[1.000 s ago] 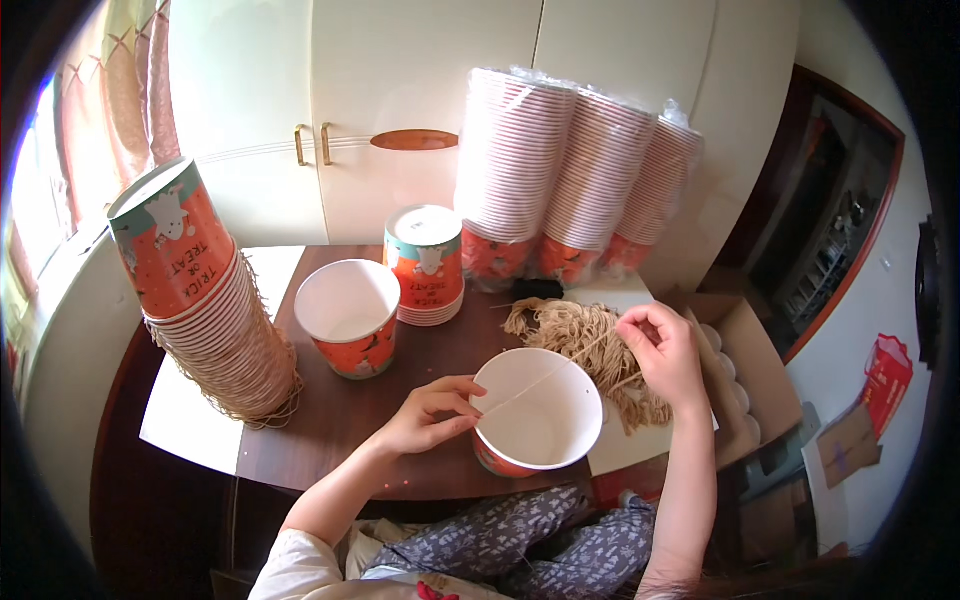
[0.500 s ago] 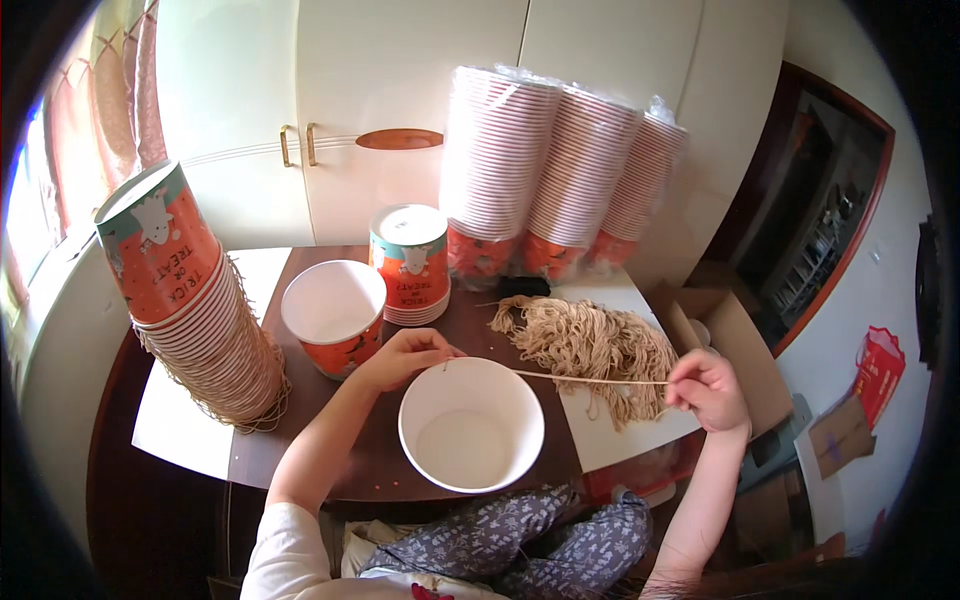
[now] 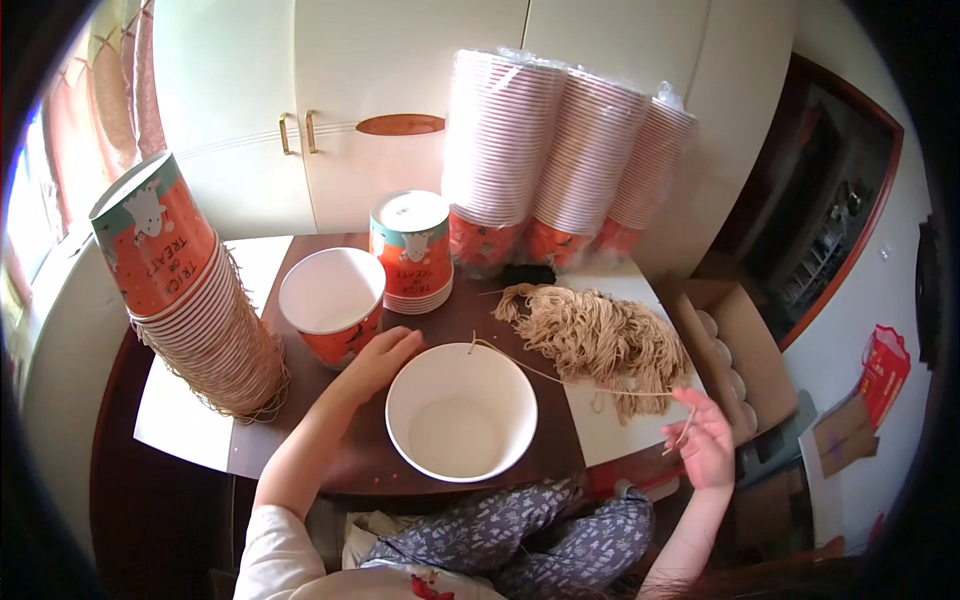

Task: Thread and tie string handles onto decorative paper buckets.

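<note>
A white-lined paper bucket (image 3: 462,440) stands mouth up on the table close to me. A beige cord (image 3: 545,374) is fastened at the far edge of its rim and runs right, slightly slack. My right hand (image 3: 708,445) pinches the cord near its free end between thumb and forefinger, the other fingers loosely spread; a short tail hangs below. Beside the bucket's far left outer wall lies my left hand (image 3: 382,358), fingers stretched forward, gripping nothing visible. Just beyond it is another open bucket (image 3: 345,345) with an orange printed outside.
At left leans a tall stack of orange buckets (image 3: 165,260) with cords hanging around it. Upside-down buckets (image 3: 412,250) stand at the back, near plastic-wrapped bucket stacks (image 3: 500,150). A heap of beige cords (image 3: 590,335) lies right, beside a cardboard box (image 3: 765,375) holding round pale things.
My left hand has let go at the rim and slid to the bucket's outer left side. The cord has slackened from taut. My right hand has dropped slightly, its fingers loosening apart.
</note>
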